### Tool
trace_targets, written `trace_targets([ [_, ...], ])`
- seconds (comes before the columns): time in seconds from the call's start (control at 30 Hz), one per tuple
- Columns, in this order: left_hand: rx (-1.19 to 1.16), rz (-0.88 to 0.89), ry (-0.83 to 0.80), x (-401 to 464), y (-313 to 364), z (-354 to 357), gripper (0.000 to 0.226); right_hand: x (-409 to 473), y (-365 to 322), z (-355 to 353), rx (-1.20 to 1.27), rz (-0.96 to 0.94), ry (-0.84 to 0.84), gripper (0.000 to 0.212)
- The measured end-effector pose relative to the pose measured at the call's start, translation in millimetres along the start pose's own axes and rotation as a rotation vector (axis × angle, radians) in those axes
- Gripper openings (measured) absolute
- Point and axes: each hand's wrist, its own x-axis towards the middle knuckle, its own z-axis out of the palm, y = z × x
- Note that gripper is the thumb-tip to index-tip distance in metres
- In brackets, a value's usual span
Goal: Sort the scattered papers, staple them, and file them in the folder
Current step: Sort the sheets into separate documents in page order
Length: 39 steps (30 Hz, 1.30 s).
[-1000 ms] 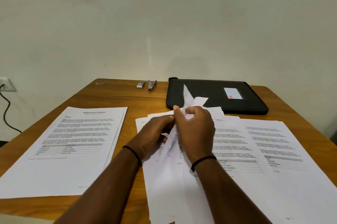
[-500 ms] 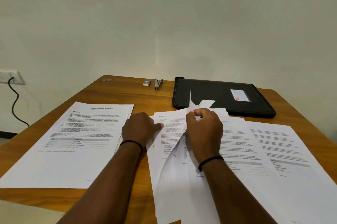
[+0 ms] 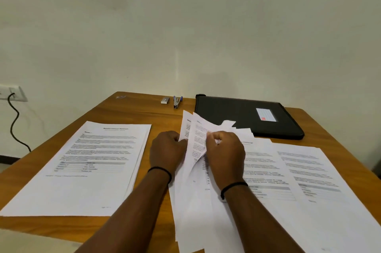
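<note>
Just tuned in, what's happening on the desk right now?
A person is sorting papers. The left hand and right hand both grip a lifted bunch of sheets mid-table. A neat stack lies left, loose pages right. The stapler and closed black folder sit untouched at the far edge.

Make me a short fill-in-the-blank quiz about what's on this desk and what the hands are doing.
1. Both hands, the left hand and the right hand, grip loose sheets of ____.
2. The black folder lies at the back of the table, and it is ____.
3. The small stapler has a handle coloured ____.
4. Left of the hands lies a neat ____ of printed pages.

Missing words: paper; closed; blue; stack
</note>
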Motion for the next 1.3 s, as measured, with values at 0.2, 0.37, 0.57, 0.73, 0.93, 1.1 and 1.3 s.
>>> trace_targets([
  [0.2, -0.003, 0.226, 0.372, -11, 35, -43, 0.027, -4, -4, 0, -0.181, -0.029, -0.163, 0.020],
  [0.37, -0.021, 0.591, 0.742, -31, 63, -95, 0.013, -13, -17, -9, -0.131, -0.027, -0.136, 0.024],
  [0.57, -0.141, 0.641, 0.712, -42, 80, -122, 0.032, -4, -72, -63, 0.017, -0.269, 0.295, 0.016],
  [0.73, -0.236, 0.721, 0.419, -65, 100, -109, 0.036, -15, -126, -108, 0.115, -0.473, 0.319, 0.019],
  [0.93, -0.380, 0.744, -0.186, -92, 108, -98, 0.036, -22, -133, -132, 0.306, -0.279, 0.226, 0.038],
  [1.1, -0.545, 0.378, -0.018, -79, 87, -93, 0.009, -8, -117, -153, 0.134, -0.214, 0.329, 0.018],
  [1.3, 0.165, -0.066, -0.205, -51, 33, -43, 0.048, -7, -128, -184, 0.087, -0.376, 0.399, 0.061],
])
